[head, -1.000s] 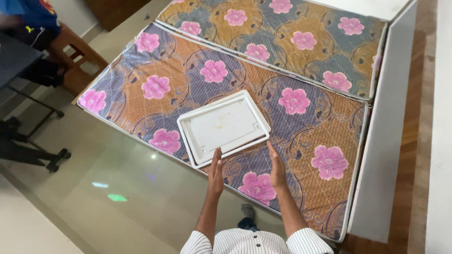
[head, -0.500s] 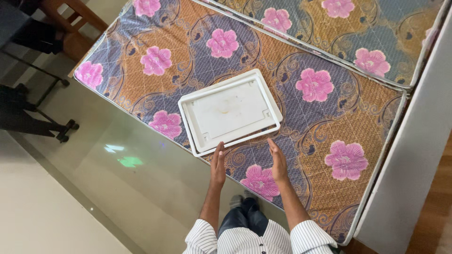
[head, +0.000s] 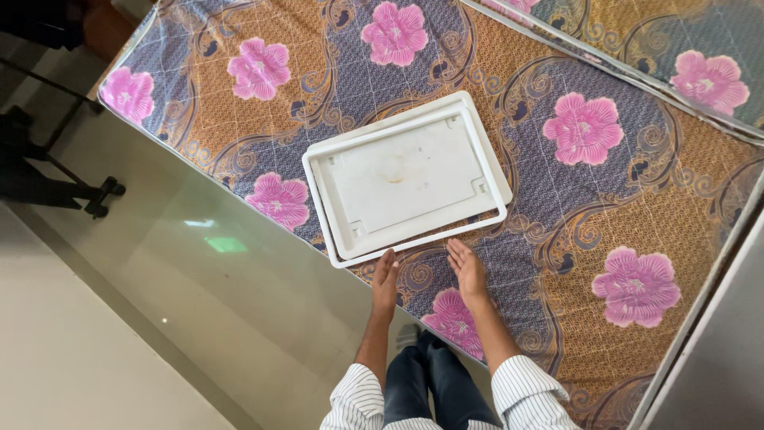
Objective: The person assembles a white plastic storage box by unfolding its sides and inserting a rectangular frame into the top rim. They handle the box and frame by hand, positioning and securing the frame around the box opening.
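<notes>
The mattress [head: 637,207] runs off the top and right edges, and a second mattress [head: 676,48] shows only a corner at top right. A dark stand [head: 48,167] is cut by the left edge. The sleeves [head: 529,394] and legs [head: 434,382] end at the bottom edge.

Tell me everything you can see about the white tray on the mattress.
The white tray is rectangular with rounded corners and looks like plastic. It has a raised rim, a flat sunken middle with a faint brownish stain, and small notches near the corners. It lies flat, turned at an angle, on the flowered mattress near its edge. The left hand reaches its near rim; the right hand rests just short of it.
</notes>
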